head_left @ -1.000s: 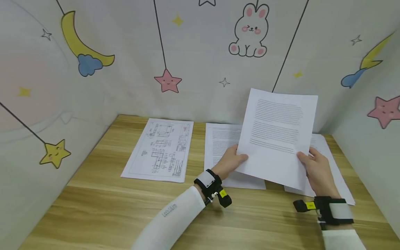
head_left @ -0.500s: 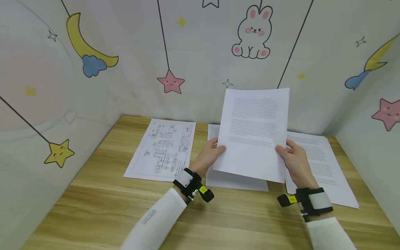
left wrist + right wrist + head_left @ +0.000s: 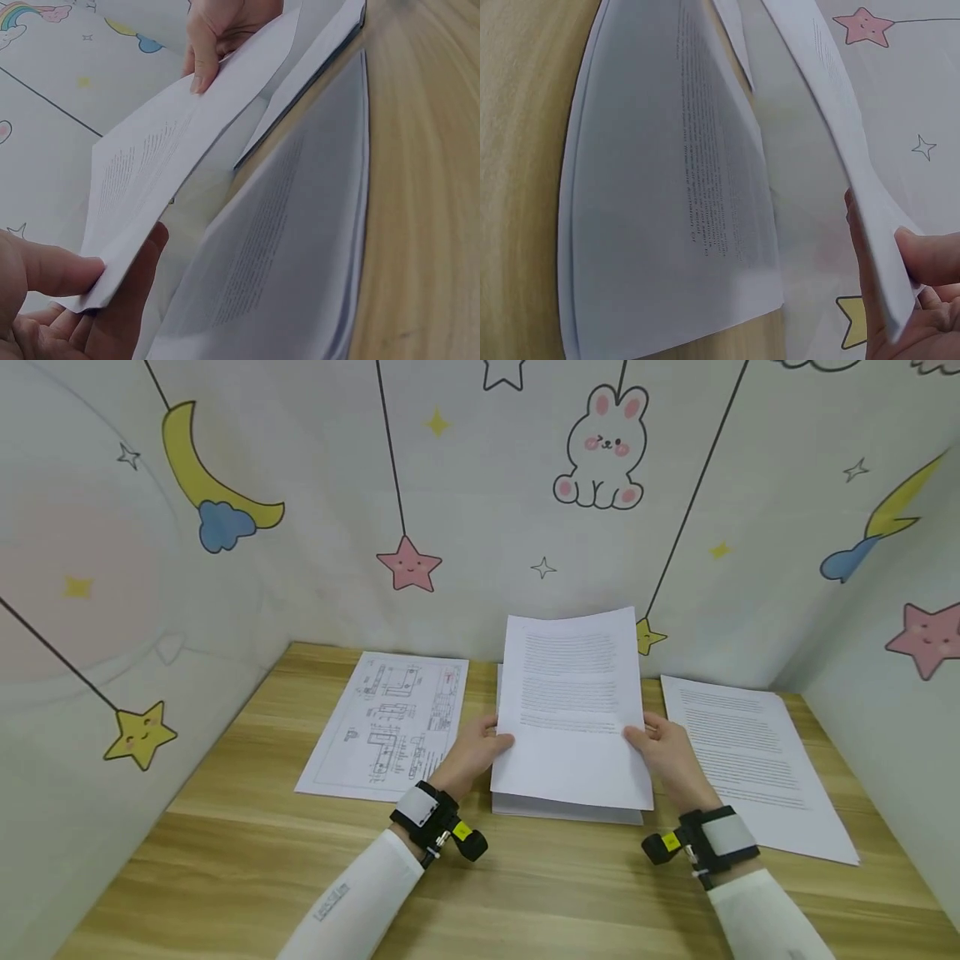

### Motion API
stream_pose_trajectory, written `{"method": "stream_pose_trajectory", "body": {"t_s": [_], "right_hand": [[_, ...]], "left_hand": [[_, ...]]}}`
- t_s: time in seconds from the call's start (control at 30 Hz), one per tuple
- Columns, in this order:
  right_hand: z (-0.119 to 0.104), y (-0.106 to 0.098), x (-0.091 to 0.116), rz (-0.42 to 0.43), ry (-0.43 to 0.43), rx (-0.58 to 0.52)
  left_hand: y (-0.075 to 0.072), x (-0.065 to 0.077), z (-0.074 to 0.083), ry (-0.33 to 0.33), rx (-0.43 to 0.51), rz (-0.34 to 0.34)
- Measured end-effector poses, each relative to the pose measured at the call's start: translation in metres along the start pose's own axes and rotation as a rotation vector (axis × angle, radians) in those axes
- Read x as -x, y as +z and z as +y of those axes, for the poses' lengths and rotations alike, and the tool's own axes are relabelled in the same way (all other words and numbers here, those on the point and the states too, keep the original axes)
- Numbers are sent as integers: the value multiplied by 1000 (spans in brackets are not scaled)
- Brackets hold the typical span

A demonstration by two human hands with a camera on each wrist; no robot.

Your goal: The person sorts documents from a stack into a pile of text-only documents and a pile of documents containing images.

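A printed sheet of paper (image 3: 570, 760), possibly several together, is held up between both hands, tilted with its text facing me. My left hand (image 3: 471, 755) pinches its left edge, thumb in front and fingers behind. On the opposite edge my right hand (image 3: 671, 760) grips it the same way. Below it, a paper stack (image 3: 570, 812) lies on the table, mostly hidden in the head view. Both wrist views show a gap between the held paper and that printed stack (image 3: 300, 225).
A stack of technical drawings (image 3: 386, 727) lies on the left of the wooden table (image 3: 225, 852). More printed pages (image 3: 757, 760) rest on the right. A patterned white curtain (image 3: 480, 485) stands right behind the table.
Both hands have carried the held paper leftward and down, from over the right-hand pages to above the middle stack. The right-hand pages now show fully. Neither hand has let go.
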State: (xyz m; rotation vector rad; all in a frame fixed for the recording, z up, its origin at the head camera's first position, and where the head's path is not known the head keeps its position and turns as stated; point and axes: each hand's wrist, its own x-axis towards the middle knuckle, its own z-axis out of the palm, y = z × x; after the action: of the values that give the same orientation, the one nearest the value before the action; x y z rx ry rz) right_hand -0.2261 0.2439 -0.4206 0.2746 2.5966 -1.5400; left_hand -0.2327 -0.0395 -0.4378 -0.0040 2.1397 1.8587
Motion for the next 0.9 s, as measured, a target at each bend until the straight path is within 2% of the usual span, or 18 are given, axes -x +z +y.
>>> {"method": "stream_pose_trajectory", "body": {"t_s": [0.23,0.47,0.7,0.9], "right_hand": [[7,11,-9,-41,13,73],[17,22,-18,-47,13,155],[13,25,-18,-27,19,313],[13,27,-17,12,-55,464]], "left_hand": [[-5,-1,-10,-44,-29,3],[-2,-4,-22,-30,-80,38],[-1,-3,-23,-16,-188,56],[-3,-5,-23,-16,-251,71]]}}
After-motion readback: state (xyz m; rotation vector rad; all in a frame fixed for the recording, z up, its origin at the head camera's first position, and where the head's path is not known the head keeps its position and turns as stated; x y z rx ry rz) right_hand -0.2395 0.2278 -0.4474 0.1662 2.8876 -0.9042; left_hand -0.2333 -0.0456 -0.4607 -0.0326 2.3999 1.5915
